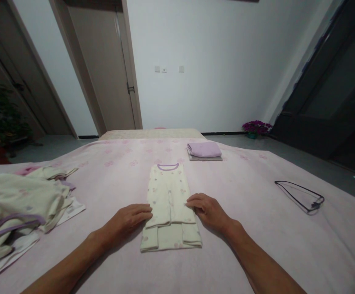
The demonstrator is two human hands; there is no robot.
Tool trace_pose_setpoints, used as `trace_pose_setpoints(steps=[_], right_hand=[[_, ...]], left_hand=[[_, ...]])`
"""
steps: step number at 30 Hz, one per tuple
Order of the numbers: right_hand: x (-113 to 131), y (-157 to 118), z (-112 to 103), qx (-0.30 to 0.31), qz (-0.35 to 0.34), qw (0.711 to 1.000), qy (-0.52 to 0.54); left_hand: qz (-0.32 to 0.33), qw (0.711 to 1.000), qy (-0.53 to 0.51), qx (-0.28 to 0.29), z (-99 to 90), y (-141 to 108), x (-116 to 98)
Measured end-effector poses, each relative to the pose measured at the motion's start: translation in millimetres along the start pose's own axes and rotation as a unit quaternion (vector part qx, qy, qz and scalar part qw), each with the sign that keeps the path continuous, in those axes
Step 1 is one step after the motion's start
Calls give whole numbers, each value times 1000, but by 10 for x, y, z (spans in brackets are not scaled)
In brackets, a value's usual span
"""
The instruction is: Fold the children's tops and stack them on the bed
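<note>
From my station I log one broad support, draped in a pale pink cloth with darker pink floral prints (251, 188). Directly on it, centre: a folded cream cotton garment with small motifs and purple neckline trim (162, 200). Left: a loose heap of cream, white and purple-edged clothes (15, 192). Far side: a neat lilac folded fabric bundle (206, 150). Right: thin black-framed glasses (316, 204).

On pink-patterned cloth cover (241, 253): folded cream printed-fabric shirt (169, 200) between left hand (134, 215) and right hand (208, 209); rumpled cream fabric clothes pile (21, 196) far left; folded rectangular lilac fabric bundle (205, 150) behind shirt, rightward; thin black-framed eyeglasses (316, 204) far right.
</note>
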State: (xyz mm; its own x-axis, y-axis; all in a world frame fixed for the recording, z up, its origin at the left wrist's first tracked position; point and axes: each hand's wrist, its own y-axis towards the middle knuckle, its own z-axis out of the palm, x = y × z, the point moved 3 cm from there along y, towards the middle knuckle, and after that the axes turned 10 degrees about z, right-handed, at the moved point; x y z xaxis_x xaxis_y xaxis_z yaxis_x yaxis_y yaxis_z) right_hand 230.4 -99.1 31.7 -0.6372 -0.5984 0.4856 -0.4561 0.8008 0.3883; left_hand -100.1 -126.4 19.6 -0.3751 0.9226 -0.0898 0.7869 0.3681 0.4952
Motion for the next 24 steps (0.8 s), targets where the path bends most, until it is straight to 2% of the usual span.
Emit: trace_pose_setpoints(steps=[5, 11, 18, 24], right_hand=[[27, 11, -85, 65, -21, 997, -40], [32, 2, -23, 36, -57, 997, -32], [10, -8, 32, 13, -80, 996, 47], [65, -5, 36, -7, -97, 994, 51]], left_hand=[[18, 1000, 0, 1, -69, -13, 50], [22, 1000, 3, 17, -51, 6, 45], [-6, 1000, 29, -3, 10, 11, -34], [-4, 1000, -15, 27, -38, 55, 3]])
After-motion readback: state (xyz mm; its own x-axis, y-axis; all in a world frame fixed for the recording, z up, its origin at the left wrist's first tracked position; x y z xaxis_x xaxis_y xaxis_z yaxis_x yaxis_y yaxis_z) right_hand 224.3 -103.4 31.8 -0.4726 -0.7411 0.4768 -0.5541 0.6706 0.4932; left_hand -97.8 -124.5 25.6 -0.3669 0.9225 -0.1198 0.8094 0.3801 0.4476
